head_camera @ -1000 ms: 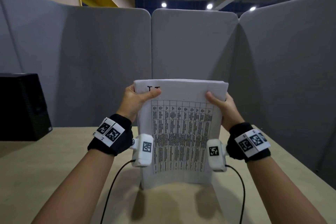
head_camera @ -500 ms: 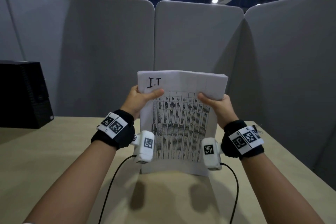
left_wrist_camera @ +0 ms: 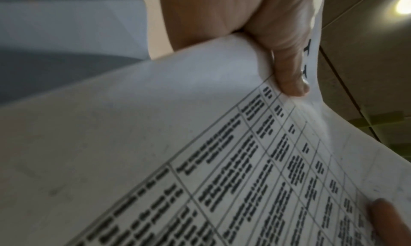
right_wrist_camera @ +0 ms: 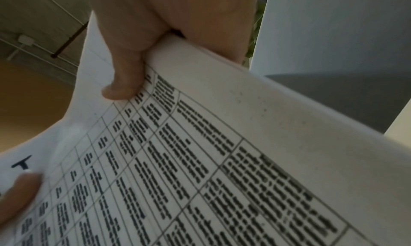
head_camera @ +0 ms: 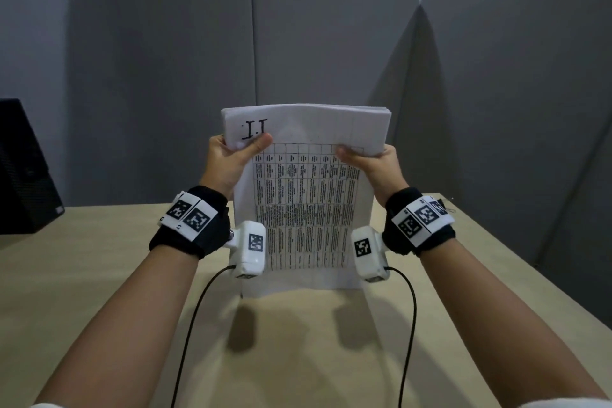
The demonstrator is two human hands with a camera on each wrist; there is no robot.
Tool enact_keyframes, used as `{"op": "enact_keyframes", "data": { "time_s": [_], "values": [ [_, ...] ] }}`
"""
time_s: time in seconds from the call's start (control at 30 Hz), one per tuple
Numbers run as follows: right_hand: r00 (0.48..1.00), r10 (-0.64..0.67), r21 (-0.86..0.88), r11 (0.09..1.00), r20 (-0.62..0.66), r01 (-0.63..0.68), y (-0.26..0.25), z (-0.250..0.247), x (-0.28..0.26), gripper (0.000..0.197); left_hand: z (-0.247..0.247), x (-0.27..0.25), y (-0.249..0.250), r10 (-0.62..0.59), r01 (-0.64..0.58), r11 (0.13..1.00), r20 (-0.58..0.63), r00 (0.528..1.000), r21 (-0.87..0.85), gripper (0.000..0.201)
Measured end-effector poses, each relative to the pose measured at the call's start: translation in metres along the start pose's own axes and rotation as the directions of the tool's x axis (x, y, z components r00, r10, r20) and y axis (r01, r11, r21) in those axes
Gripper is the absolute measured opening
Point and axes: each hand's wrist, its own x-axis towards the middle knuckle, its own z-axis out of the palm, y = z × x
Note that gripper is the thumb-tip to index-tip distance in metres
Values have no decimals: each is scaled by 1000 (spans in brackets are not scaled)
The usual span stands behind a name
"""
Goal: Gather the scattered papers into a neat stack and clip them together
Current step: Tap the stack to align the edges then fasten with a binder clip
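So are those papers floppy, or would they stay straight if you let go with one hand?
Probably floppy. The stack of papers already bows between the left hand and the right hand, and its side edges curl in the wrist views. Held by one hand, the free side would likely droop. Nothing clips the sheets, so they could also slide apart.
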Motion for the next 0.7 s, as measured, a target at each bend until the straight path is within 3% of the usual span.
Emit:
{"op": "enact_keyframes", "data": {
  "time_s": [0.07, 0.1, 0.17, 0.23, 0.27, 0.33, 0.37, 0.4, 0.47, 0.53, 0.63, 0.7],
  "values": [
    [996, 71, -8, 998, 61, -70, 0, -8, 6, 62, 1, 4, -2, 19, -19, 1000, 1, 1000, -2, 84],
    [986, 120, -3, 993, 112, -121, 1, -15, 10, 75, 3, 7, -3, 30, -30, 1000, -2, 1000, -1, 76],
    [962, 209, 5, 977, 174, -213, 6, -40, 19, 92, 8, 18, -4, 46, -46, 998, 8, 999, 30, 42],
    [955, 295, 86, 951, 36, -297, 16, -74, 28, 93, 15, 30, -3, 71, -74, 995, 45, 996, 68, 12],
    [920, 365, 132, 928, -146, -347, 28, -93, 32, 88, 18, 37, -3, 88, -94, 992, 71, 994, 86, 8],
    [743, 438, 136, 891, -506, -432, 61, -134, 34, 62, 28, 50, -5, 106, -119, 986, 117, 987, 117, 9],
    [646, 442, 39, 842, -622, -538, 81, -153, 34, 47, 32, 56, -7, 105, -122, 984, 132, 986, 129, 10],
    [577, 440, -72, 750, -688, -657, 105, -174, 37, 39, 37, 62, -9, 103, -123, 982, 142, 984, 141, 10],
    [517, 451, -233, 546, -728, -805, 148, -212, 46, 50, 47, 76, -13, 95, -120, 980, 156, 983, 160, 11],
    [519, 424, -367, 391, -743, -844, 159, -226, 52, 58, 56, 89, -18, 97, -127, 976, 172, 980, 175, 10],
    [583, 337, -578, 125, -740, -806, 161, -240, 62, 53, 62, 105, -25, 90, -122, 977, 180, 980, 177, 8],
    [624, 346, -660, 18, -700, -751, 171, -257, 72, 55, 63, 110, -32, 84, -117, 978, 189, 978, 170, 8]
  ]
}}
